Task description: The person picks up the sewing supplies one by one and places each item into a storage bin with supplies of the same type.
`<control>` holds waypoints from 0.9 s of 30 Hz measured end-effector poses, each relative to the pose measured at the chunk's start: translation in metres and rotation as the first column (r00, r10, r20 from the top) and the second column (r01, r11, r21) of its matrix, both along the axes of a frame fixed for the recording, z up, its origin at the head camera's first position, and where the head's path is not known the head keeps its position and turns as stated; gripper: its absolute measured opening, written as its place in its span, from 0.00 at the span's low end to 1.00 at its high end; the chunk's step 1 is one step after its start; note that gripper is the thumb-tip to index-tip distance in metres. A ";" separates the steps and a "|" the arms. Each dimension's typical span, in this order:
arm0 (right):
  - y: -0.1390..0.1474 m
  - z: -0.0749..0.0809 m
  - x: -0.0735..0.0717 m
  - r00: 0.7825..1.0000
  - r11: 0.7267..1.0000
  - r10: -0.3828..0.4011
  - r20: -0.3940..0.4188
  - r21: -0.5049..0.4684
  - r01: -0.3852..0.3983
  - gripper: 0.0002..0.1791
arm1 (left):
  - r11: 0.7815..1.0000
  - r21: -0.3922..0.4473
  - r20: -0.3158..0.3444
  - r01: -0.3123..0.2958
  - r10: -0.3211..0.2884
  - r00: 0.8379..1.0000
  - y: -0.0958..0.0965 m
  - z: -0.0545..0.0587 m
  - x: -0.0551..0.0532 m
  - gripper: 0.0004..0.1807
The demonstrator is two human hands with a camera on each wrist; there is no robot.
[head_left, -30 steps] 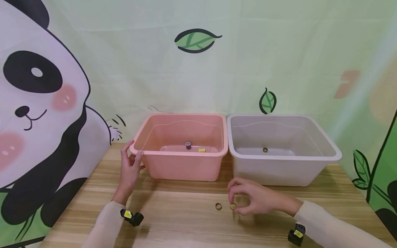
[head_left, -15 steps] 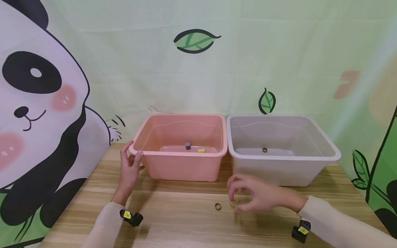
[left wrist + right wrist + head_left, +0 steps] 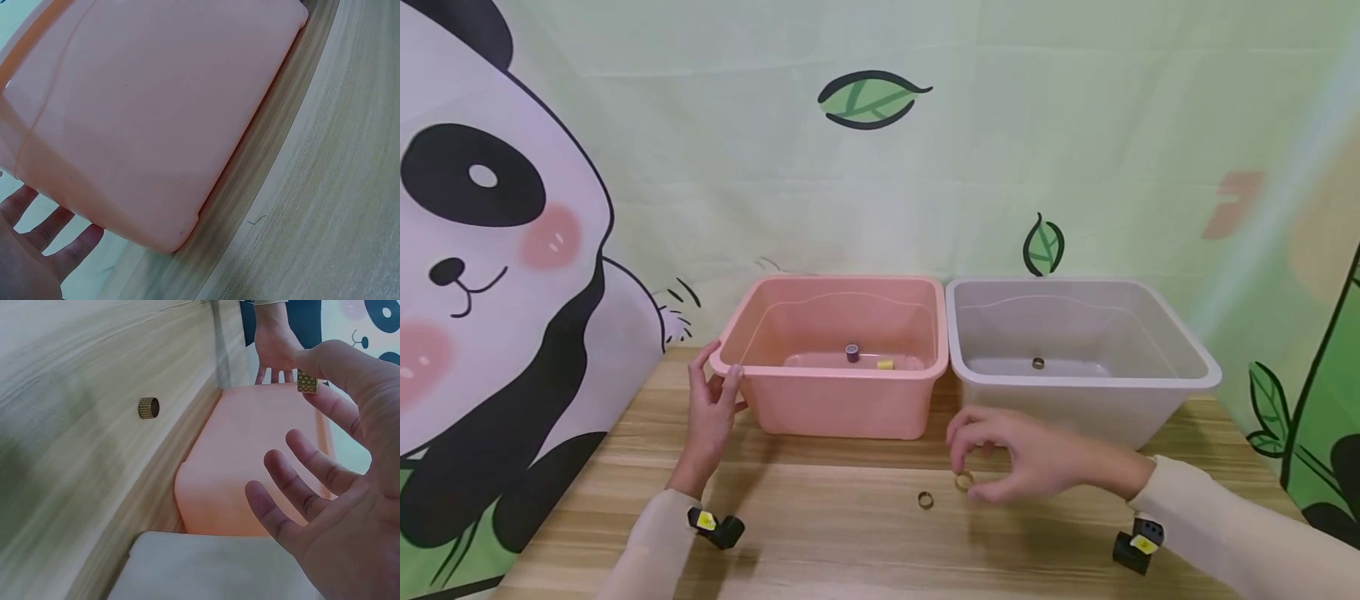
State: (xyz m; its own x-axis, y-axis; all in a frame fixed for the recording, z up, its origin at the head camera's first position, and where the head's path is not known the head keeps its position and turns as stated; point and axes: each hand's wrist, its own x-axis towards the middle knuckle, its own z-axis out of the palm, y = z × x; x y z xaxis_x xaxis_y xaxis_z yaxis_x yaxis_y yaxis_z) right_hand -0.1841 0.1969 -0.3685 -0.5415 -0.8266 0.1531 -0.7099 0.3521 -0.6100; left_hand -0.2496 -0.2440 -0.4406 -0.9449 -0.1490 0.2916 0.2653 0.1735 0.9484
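My right hand (image 3: 1026, 454) pinches a gold ring (image 3: 963, 482) between thumb and index finger, raised over the table before the grey bin (image 3: 1086, 383). The right wrist view shows this gold ring's dotted outer band, with the other fingers spread apart. A second ring (image 3: 925, 500), dark gold with a textured band, lies on the table to the left. My left hand (image 3: 709, 417) holds the front left corner of the pink bin (image 3: 842, 404), thumb at the rim. In the left wrist view, its fingers (image 3: 78, 250) lie along the bin's side.
Inside the pink bin lie a small purple-grey cylinder (image 3: 852, 353) and a yellow piece (image 3: 885, 365). Another ring (image 3: 1038, 363) sits in the grey bin. Both bins stand side by side on the wooden table (image 3: 835, 533), before a panda-printed cloth (image 3: 880, 192).
My right hand has lifted the gold ring slightly off the table and moved up a little. The left hand keeps its hold on the pink bin; the view has shifted slightly.
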 end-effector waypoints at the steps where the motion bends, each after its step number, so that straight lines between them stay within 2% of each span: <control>1: 0.000 0.002 0.000 1.000 1.000 -0.001 0.003 0.002 0.001 0.12 | 1.000 -0.002 0.001 -0.001 0.001 1.000 0.000 0.000 0.000 0.32; 12: -0.001 0.032 0.000 0.997 1.000 -0.005 0.071 0.014 0.004 0.10 | 1.000 0.005 0.007 -0.003 0.003 1.000 0.001 0.000 -0.001 0.32; 20: -0.001 0.049 0.000 0.998 0.998 -0.018 0.060 0.057 0.015 0.11 | 1.000 0.009 -0.002 0.001 -0.001 1.000 -0.001 -0.002 -0.001 0.32; 27: 0.003 0.067 -0.010 1.000 1.000 0.003 0.020 0.009 -0.003 0.11 | 1.000 0.025 -0.002 0.003 -0.003 1.000 0.000 -0.001 0.000 0.33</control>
State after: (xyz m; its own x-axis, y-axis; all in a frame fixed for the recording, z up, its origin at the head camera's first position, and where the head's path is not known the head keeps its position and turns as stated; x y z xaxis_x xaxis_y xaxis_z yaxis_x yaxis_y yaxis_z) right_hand -0.1938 0.1999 -0.3011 -0.5417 -0.8297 0.1349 -0.6985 0.3550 -0.6213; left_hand -0.2500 -0.2441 -0.4419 -0.9448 -0.1537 0.2894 0.2673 0.1490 0.9520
